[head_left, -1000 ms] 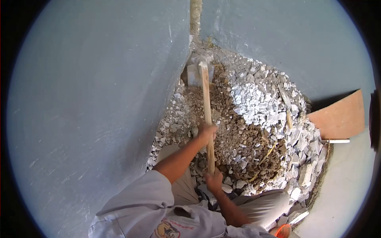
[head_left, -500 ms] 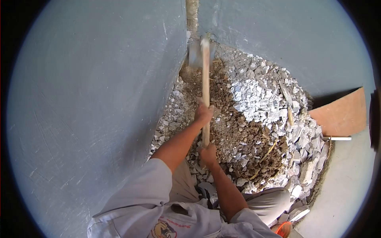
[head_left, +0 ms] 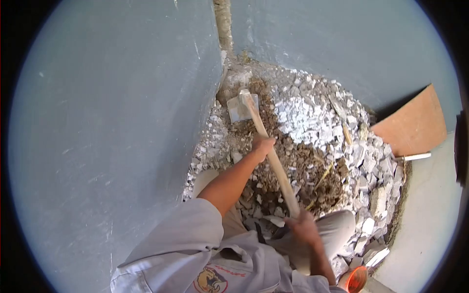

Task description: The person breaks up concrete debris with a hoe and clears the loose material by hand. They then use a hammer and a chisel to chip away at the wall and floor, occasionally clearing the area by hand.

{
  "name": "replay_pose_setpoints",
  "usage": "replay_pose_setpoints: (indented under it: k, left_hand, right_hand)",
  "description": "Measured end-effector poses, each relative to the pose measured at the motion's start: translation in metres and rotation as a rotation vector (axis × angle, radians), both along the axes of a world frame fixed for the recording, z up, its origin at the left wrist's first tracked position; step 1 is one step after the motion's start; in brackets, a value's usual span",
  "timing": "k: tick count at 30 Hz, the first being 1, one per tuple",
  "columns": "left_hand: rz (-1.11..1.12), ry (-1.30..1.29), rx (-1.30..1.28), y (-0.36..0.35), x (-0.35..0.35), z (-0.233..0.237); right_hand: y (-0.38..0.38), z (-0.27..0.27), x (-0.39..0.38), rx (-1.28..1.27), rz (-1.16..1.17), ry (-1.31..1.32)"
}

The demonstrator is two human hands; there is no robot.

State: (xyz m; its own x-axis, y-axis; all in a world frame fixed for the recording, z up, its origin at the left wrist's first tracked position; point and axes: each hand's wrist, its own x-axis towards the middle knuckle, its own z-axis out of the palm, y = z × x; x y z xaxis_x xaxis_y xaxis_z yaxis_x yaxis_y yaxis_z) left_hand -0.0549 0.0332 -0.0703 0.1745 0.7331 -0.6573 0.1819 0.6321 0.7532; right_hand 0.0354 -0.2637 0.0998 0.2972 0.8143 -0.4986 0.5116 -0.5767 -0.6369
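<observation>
A hoe with a long wooden handle (head_left: 281, 178) and a flat metal blade (head_left: 239, 108) slants across the view. Its blade rests on or just above brown soil (head_left: 254, 129) near the wall corner. My left hand (head_left: 264, 147) is wrapped round the middle of the handle. Lower down, my right hand (head_left: 302, 227) grips the handle's end, close to my right knee. White and grey rubble (head_left: 310, 119) lies heaped to the right of the blade, with loose brown soil between it and the handle.
Blue-grey walls (head_left: 122, 122) rise on the left and at the back, meeting at a broken strip (head_left: 223, 24). On the right a curved brown board (head_left: 413, 124) leans by the rubble. An orange container (head_left: 355, 279) stands near my right leg. Pale floor (head_left: 427, 215) lies beyond.
The hoe blade has come back from the corner towards me. The handle now slants, with its end down to the right; my right hand moved down and right with it.
</observation>
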Motion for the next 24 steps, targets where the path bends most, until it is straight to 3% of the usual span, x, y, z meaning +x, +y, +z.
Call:
replay_pose_setpoints:
  k: [3, 6, 8, 10, 11, 12, 13, 15, 17, 20, 22, 23, 24]
  left_hand:
    - [0.076, -0.136, -0.043, -0.02, 0.012, 0.01]
    - [0.158, -0.256, -0.069, -0.026, 0.027, 0.074]
    - [0.216, -0.411, -0.194, -0.025, 0.044, 0.067]
    - [0.414, -0.631, -0.375, -0.039, 0.069, 0.062]
    - [0.392, -0.603, -0.451, -0.067, 0.071, 0.118]
    - [0.255, -0.745, -0.389, -0.088, 0.079, 0.119]
    - [0.24, -0.702, -0.413, -0.104, 0.093, 0.132]
    - [0.025, -0.856, -0.397, -0.137, 0.108, 0.146]
    - [0.11, -0.941, -0.516, -0.161, 0.106, 0.174]
    - [0.066, -0.905, -0.493, -0.149, 0.102, 0.19]
    - [-0.04, -0.965, -0.313, -0.114, 0.093, 0.175]
    - [0.025, -0.937, -0.264, -0.097, 0.079, 0.188]
    - [0.051, -1.005, -0.252, -0.076, 0.073, 0.174]
  right_hand:
    - [-0.018, 0.049, 0.015, -0.084, -0.041, 0.044]
    - [-0.052, 0.076, 0.063, -0.04, -0.012, 0.025]
    - [-0.087, 0.104, 0.093, 0.314, 0.054, -0.303]
    - [-0.092, 0.177, 0.107, -0.085, -0.072, -0.47]
    - [-0.11, 0.182, 0.125, -0.067, -0.08, -0.525]
    - [-0.133, 0.181, 0.151, -0.042, -0.088, -0.584]
    - [-0.151, 0.177, 0.17, 0.01, -0.167, -0.693]
    - [-0.187, 0.17, 0.202, 0.094, -0.238, -0.902]
    - [-0.22, 0.163, 0.233, 0.101, -0.256, -1.088]
    - [-0.208, 0.167, 0.224, 0.057, -0.292, -1.057]
    - [-0.179, 0.166, 0.197, 0.112, -0.261, -0.885]
    - [-0.16, 0.166, 0.178, 0.141, -0.241, -0.796]
    - [-0.14, 0.17, 0.157, 0.134, -0.266, -0.473]
